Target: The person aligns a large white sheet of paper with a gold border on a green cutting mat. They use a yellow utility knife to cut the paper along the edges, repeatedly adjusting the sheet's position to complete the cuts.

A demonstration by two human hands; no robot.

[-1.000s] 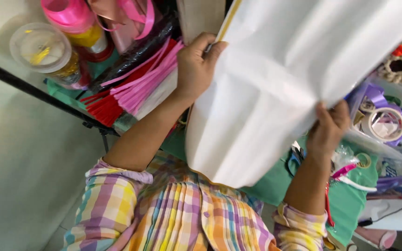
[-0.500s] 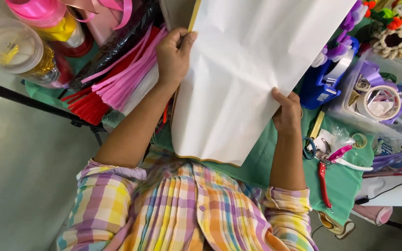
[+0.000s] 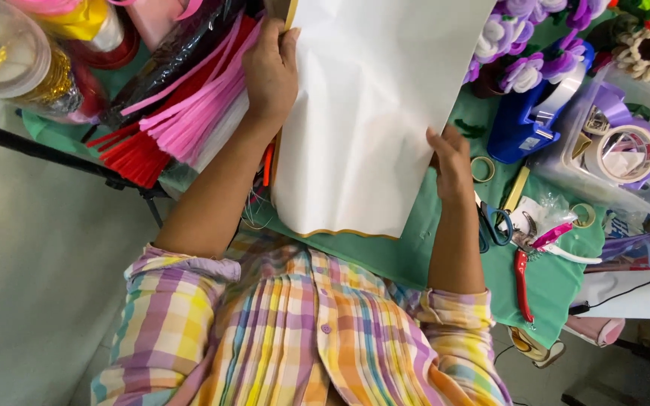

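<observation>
White sheet (image 3: 374,113) now lower; left hand (image 3: 271,71), right hand (image 3: 451,162) still clamp its edges

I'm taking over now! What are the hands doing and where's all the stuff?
Left hand grips the upper left edge of the big white sheet.
Right hand holds its right edge, lower down.
The sheet is held above the green table cover.
Pink and red pipe cleaners lie to the left; scissors, red pliers and a blue tape dispenser to the right, untouched.
Done: sheet in both hands. Left: no tool picked up yet.
</observation>
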